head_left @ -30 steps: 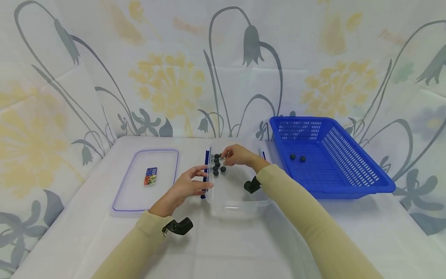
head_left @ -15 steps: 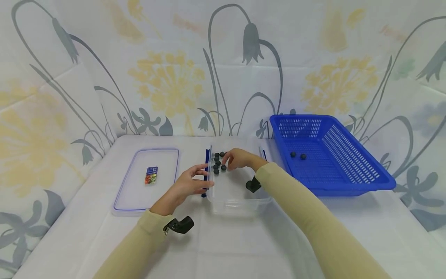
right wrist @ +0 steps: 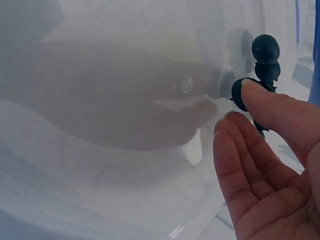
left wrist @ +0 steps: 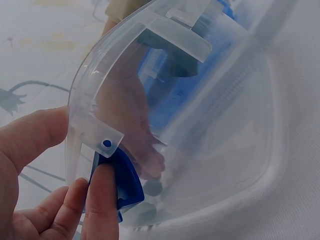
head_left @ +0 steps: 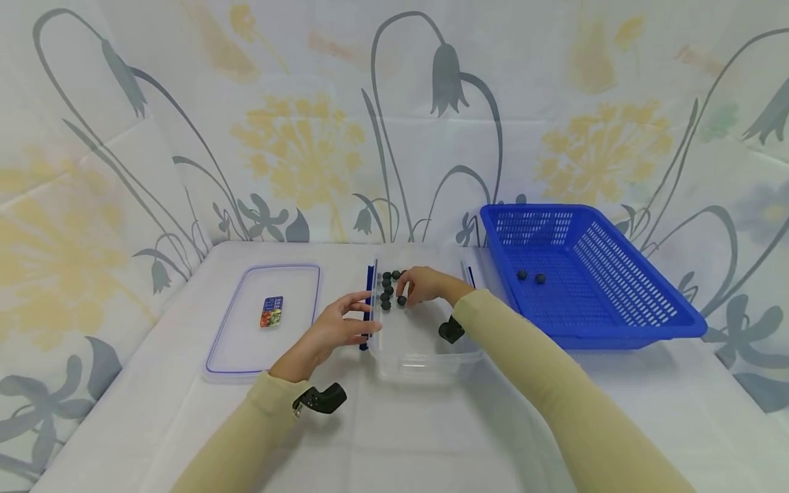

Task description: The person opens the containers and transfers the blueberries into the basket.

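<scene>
A clear container (head_left: 425, 357) with blue side latches holds several dark balls (head_left: 385, 305) along its left side. My left hand (head_left: 333, 329) grips its left wall; the left wrist view shows the thumb at the rim and fingers (left wrist: 102, 200) against a blue latch (left wrist: 127, 180). Inside the container, my right hand (head_left: 425, 284) is at a ball (head_left: 402, 300) slightly apart from the row. In the right wrist view the thumb of my right hand (right wrist: 270, 200) touches a dark ball (right wrist: 240, 95), with the other fingers bent below, not round it.
To the right stands a blue perforated basket (head_left: 653, 301) with two dark balls (head_left: 540, 279) in it. A clear lid (head_left: 237, 322) with a blue seal lies at the left, bearing a small colourful label (head_left: 271, 311). A patterned cloth hangs behind the white-covered table.
My right hand has moved from the back of the row of balls towards the nearer, separate ball, which has shifted slightly right. My left hand has kept its place on the container.
</scene>
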Demonstrator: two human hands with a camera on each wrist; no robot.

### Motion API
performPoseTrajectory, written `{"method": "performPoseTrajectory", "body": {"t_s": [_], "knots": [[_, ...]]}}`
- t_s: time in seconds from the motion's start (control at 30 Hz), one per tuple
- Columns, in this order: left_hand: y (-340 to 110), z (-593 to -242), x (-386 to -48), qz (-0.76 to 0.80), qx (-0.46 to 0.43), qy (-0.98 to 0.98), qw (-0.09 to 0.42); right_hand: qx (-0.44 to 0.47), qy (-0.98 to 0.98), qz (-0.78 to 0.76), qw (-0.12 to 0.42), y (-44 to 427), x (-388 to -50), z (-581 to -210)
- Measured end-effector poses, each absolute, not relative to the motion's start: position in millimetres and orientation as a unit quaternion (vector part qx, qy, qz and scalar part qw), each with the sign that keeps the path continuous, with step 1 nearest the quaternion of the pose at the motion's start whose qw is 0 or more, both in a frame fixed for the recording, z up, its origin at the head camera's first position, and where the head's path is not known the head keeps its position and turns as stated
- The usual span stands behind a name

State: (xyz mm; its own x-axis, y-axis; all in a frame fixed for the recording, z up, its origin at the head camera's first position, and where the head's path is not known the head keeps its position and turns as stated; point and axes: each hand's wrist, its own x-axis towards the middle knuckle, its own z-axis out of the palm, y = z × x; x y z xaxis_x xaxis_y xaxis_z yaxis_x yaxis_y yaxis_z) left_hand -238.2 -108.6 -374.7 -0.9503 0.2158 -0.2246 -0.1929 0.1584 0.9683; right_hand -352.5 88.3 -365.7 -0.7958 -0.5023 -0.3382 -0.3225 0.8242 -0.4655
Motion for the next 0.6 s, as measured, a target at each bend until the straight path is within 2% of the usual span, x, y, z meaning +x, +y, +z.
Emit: {"method": "performPoseTrajectory", "body": {"t_s": [0.37, 0.6], "knots": [[-110, -372, -239, 0.650, 0.017, 0.743, 0.158, -0.263, 0.918, -0.188, 0.229, 89, -352, -358], [-109, -374, -238, 0.653, 0.008, 0.740, 0.160, -0.303, 0.910, -0.216, 0.184, 89, -347, -337]]}}
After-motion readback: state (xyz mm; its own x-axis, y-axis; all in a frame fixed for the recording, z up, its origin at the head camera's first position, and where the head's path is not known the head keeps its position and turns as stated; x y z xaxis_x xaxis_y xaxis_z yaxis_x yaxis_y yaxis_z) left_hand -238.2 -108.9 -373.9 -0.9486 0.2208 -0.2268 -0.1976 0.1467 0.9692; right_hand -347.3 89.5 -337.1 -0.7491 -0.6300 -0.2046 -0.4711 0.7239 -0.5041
